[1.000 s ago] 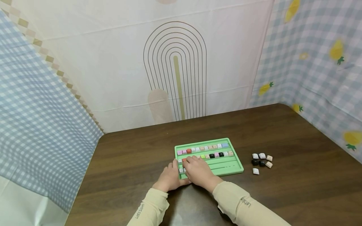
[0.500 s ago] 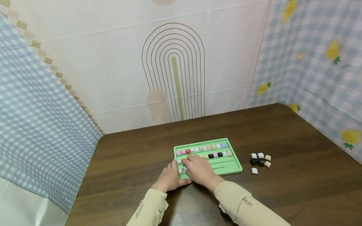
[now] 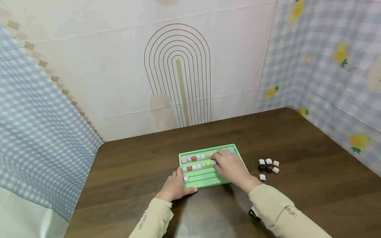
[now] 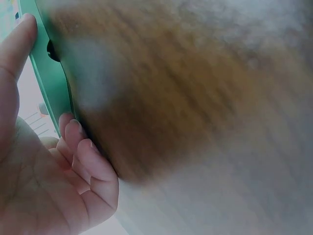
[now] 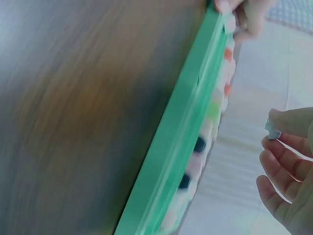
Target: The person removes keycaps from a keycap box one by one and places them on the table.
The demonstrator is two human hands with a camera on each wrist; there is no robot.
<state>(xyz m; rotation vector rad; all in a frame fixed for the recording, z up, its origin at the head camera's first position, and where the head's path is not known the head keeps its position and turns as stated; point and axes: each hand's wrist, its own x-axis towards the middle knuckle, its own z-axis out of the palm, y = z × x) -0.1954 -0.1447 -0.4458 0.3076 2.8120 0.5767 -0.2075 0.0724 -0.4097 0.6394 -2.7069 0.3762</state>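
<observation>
A green tray (image 3: 205, 182) with ridged rows of keycaps lies on the table. My left hand (image 3: 173, 187) holds its near left corner, fingers along the left side and thumb at the front edge. In the left wrist view the fingers curl against the tray's green side (image 4: 55, 81). Over the right part of the tray, my right hand (image 3: 233, 167) pinches a pale keycap (image 5: 272, 131) between thumb and index finger, the other fingers loosely bent. That hand hides part of the upper two rows. One white keycap (image 3: 186, 179) sits at the left of the third row.
Right of the tray, several loose white, beige and black keycaps (image 3: 269, 169) lie on the brown table (image 3: 143, 162). A patterned cloth (image 3: 125, 76) hangs behind the table, with checked cloth at both sides.
My right hand has lifted from the tray's lower left and moved right and up, now with a keycap pinched. The third row shows one keycap where two showed before. My left hand stays at the corner.
</observation>
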